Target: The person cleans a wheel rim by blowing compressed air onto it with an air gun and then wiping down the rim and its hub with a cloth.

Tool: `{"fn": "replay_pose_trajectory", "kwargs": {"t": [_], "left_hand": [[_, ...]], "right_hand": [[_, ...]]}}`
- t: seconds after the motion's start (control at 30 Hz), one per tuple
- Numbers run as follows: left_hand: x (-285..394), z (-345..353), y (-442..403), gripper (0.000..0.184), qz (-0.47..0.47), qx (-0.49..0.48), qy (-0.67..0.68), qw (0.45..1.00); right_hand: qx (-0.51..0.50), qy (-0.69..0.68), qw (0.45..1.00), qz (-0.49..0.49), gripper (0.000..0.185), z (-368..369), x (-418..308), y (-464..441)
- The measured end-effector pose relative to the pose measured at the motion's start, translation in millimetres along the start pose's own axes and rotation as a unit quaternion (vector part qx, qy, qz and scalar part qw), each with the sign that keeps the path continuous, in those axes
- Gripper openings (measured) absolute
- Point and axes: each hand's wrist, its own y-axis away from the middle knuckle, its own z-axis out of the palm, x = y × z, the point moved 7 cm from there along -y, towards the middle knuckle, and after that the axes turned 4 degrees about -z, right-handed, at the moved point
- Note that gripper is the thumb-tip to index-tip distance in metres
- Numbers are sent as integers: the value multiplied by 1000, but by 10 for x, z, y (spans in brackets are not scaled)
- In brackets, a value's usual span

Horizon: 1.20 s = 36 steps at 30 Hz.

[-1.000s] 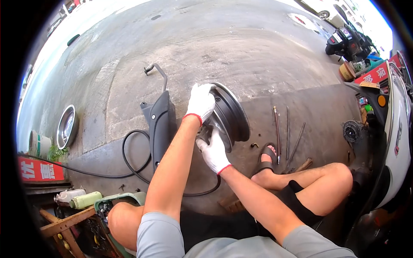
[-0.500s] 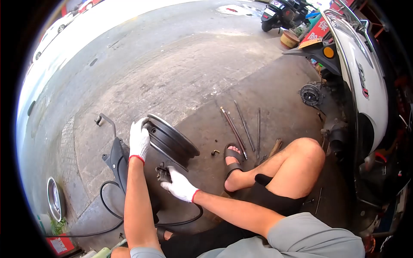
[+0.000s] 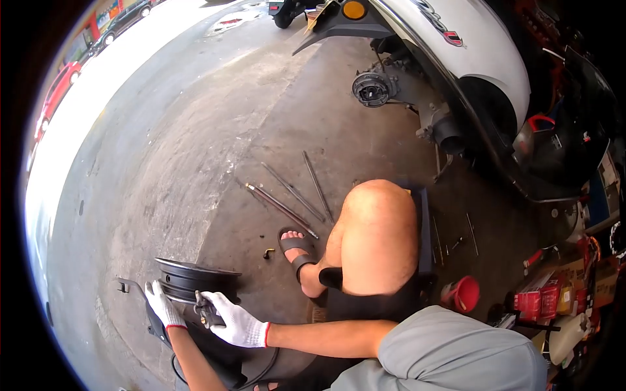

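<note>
A black wheel rim (image 3: 199, 279) with no tire stands tilted at the lower left, its grooved barrel facing me. My left hand (image 3: 164, 307), in a white knit glove with a red cuff, grips the rim's near left edge; part of its fingers is hidden. My right hand (image 3: 238, 324), gloved alike, is closed around a small dark metal tool (image 3: 207, 309) with knobs, just below the rim. The tool's exact kind is unclear. Beneath both hands is a black stand (image 3: 215, 352) with a bent metal arm (image 3: 130, 284) reaching left, partly covered by my forearms.
Several long metal bars (image 3: 283, 210) lie on the concrete beyond my sandaled foot (image 3: 298, 249). A small bent brass valve (image 3: 268, 253) rests nearby. On the right stands a white scooter (image 3: 479, 45) with an exposed wheel hub (image 3: 373, 88). A red bucket (image 3: 465, 294) sits behind my knee.
My view has swung right, so rim and hands appear farther left and lower. The rim now shows more side-on. My right hand still holds the dark tool, now closer to the rim.
</note>
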Motion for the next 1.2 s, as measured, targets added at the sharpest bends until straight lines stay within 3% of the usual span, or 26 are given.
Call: {"fn": "replay_pose_trajectory", "kwargs": {"t": [0.07,0.13,0.17,0.2,0.27,0.33,0.4,0.5,0.53,0.6,0.67,0.73,0.8,0.87,0.93,1.03,1.13,1.17,1.2], "left_hand": [[109,55,219,64,-21,-10,56,998],[219,5,305,61,16,3,-18,1000],[378,16,434,60,41,7,-44,998],[478,0,493,58,61,19,-72,995],[728,-20,598,50,88,12,-145,986],[815,-49,603,47,82,-10,-208,975],[913,-45,614,46,106,-65,-281,952],[1067,-95,678,48,107,-88,-346,928],[1163,-145,737,49,110,-87,-356,924],[1475,-310,869,51,112,-85,-380,914],[1793,-652,1048,49,144,-67,-393,906],[2049,-1173,1231,47,189,-30,-418,888],[2157,-1843,1526,45,179,42,-394,901],[1914,-2649,1844,39,126,119,-322,931],[1718,-3223,2468,37,52,179,-327,926],[739,-4105,3447,31,-73,242,-225,941],[55,-4375,4620,21,-201,327,-196,902],[-168,-4419,4954,20,-194,342,-227,891],[-445,-4447,5308,21,-265,362,-226,865]], "right_hand": [[94,16,995,17,69,-353,-10,-151],[209,-35,976,59,64,-696,451,-267],[248,-143,948,143,59,-858,643,-298],[284,-19,947,148,56,-1074,890,-316],[331,-56,908,249,51,-1280,1432,-174],[291,35,889,351,49,-1369,1816,45],[251,43,864,434,48,-1324,2124,327],[152,214,837,480,50,-1317,2310,523],[116,323,809,477,52,-1324,2060,478],[120,405,848,321,55,-1234,1401,172],[139,352,915,139,51,-1150,1193,-106],[105,242,963,49,45,-923,852,-470],[63,166,984,32,41,-608,681,-788],[-23,266,963,-21,41,-267,362,-1062],[-111,318,939,-70,39,-3,412,-1306],[-227,323,918,-32,38,187,672,-1534],[-258,340,902,-61,39,209,744,-1597],[-259,351,897,-70,40,196,797,-1628],[-260,361,892,-79,41,179,865,-1677]]}}
